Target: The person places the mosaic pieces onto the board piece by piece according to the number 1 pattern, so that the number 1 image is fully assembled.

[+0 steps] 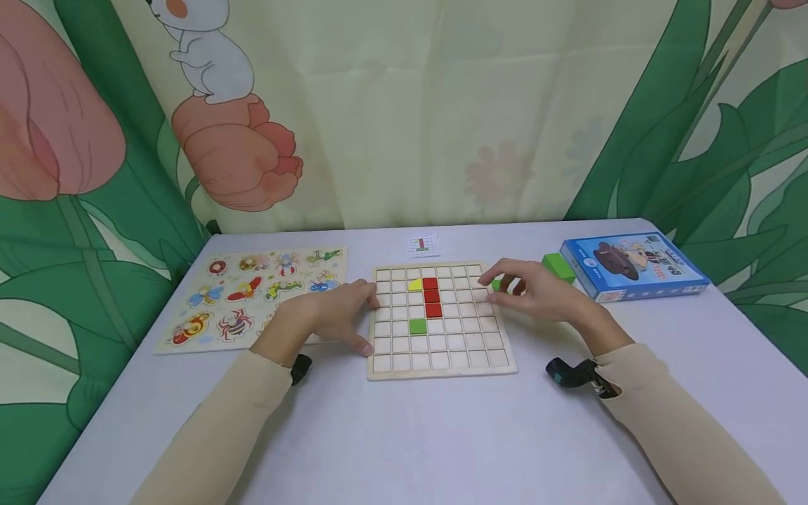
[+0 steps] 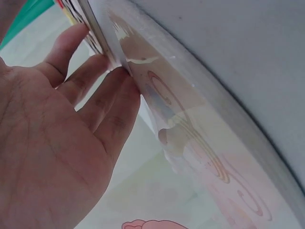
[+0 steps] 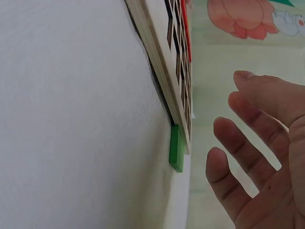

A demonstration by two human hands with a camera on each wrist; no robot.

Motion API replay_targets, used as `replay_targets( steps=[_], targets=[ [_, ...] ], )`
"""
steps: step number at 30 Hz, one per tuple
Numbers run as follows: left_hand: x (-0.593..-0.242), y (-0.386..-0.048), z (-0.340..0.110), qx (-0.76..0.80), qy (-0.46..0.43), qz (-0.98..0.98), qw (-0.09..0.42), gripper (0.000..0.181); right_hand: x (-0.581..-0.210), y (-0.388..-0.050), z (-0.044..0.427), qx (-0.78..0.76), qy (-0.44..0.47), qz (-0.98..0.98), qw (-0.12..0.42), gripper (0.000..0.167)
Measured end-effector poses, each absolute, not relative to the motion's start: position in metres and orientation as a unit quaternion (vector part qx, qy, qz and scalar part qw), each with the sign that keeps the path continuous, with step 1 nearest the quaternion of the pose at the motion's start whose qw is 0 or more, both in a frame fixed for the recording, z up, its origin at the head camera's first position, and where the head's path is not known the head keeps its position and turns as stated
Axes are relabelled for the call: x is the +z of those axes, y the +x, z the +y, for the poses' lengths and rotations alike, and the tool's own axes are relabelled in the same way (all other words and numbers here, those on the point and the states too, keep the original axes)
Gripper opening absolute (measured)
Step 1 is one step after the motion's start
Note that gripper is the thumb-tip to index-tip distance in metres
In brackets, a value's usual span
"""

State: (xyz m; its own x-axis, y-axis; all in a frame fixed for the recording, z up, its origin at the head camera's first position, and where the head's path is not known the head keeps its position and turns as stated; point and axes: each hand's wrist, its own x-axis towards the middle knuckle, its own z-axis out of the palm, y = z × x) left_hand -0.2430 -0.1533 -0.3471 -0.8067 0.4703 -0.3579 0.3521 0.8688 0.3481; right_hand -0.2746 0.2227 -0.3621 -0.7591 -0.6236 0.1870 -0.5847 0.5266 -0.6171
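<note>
A wooden grid board [image 1: 467,359] lies flat on the table. On it sit a yellow piece [image 1: 414,285], a column of red squares [image 1: 432,296] and a green square [image 1: 418,326]. My left hand [image 1: 331,312] touches the board's left edge, thumb and fingers spread. Over the right edge hovers my right hand [image 1: 536,291], fingers loosely bent; the right wrist view shows nothing between them. Below it, a small green block [image 3: 176,149] lies against the board's edge, partly hidden by the hand in the head view.
Left of the grid stands a puzzle board [image 1: 198,342] with insect pictures. A small pattern card [image 1: 423,245] lies behind the grid. To the right are a larger green block [image 1: 558,267] and a blue box [image 1: 631,265]. A printed curtain [image 1: 391,140] hangs behind the table.
</note>
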Motion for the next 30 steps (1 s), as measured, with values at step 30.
replay_targets(
  steps=[30],
  targets=[
    [-0.346, -0.241, -0.153, 0.141, 0.208, 0.941, 0.225, 0.072, -0.371, -0.281, 0.254, -0.331, -0.303, 0.889, 0.095, 0.038]
  ],
)
